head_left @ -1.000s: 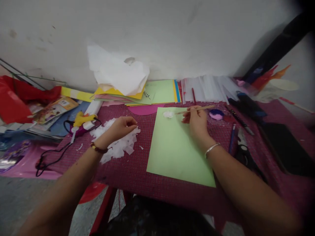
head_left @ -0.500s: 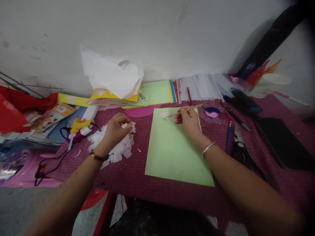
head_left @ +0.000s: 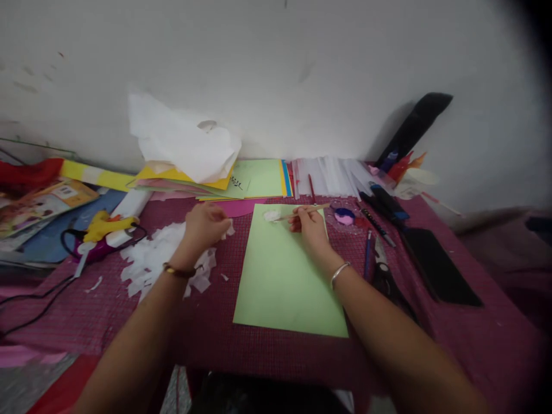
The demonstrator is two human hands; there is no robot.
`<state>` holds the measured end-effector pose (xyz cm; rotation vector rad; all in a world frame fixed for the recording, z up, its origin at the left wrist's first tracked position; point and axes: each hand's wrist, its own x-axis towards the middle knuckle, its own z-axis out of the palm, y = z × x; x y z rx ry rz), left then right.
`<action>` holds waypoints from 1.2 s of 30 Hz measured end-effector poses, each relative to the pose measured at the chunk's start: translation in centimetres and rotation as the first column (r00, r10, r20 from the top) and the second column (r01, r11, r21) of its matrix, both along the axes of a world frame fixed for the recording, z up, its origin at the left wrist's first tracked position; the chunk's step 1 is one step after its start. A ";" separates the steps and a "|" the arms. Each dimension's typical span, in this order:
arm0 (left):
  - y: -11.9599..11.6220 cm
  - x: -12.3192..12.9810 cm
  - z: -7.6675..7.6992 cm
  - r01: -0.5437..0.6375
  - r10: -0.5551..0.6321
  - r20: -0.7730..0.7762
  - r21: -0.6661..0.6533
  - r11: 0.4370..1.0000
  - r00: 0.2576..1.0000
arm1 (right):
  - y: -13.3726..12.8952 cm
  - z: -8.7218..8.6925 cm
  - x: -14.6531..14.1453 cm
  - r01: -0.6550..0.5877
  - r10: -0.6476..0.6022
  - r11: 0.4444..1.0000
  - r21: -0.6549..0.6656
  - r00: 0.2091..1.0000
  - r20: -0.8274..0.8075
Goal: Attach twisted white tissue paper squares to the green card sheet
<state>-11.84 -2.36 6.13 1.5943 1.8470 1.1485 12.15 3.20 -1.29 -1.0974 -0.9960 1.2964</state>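
Note:
My right hand (head_left: 313, 230) is closed on a thin wooden stick (head_left: 308, 210), held at a low slant. The stick's left end meets a white round patch (head_left: 271, 216) near the top of a light green paper sheet (head_left: 280, 276). Left of the sheet, my left hand (head_left: 207, 227) hovers with curled fingers by a heap of white paper pieces (head_left: 146, 259). A bit of white shows at its fingertips; whether it is held there or lies behind them, I cannot tell.
Coloured papers (head_left: 263, 175) and crumpled white paper (head_left: 185, 144) lie along the wall. Clear strips (head_left: 328, 175), scissors (head_left: 383, 273), a pen (head_left: 377, 225) and a dark flat slab (head_left: 440, 267) are to the right. A yellow glue gun (head_left: 106, 227) with a cord lies left.
The view has turned right, so the table appears farther left and lower. My left hand has come nearer the green sheet. My right hand keeps the stick at the white patch.

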 end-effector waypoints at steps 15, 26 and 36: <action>-1.6 0.2 0.8 0.103 0.010 0.684 -0.125 0.987 0.730 | -0.2 0.3 0.1 -0.007 0.009 0.998 0.058 0.999 -0.035; 3.2 5.0 -1.9 0.236 -0.077 0.833 -0.066 0.969 0.548 | -0.6 0.6 -0.1 -0.083 0.083 0.996 0.010 0.997 0.006; 2.1 1.8 -2.6 -0.065 0.087 -0.302 0.080 0.995 0.949 | -0.4 0.1 -0.7 -0.129 0.128 0.992 -0.001 0.985 0.117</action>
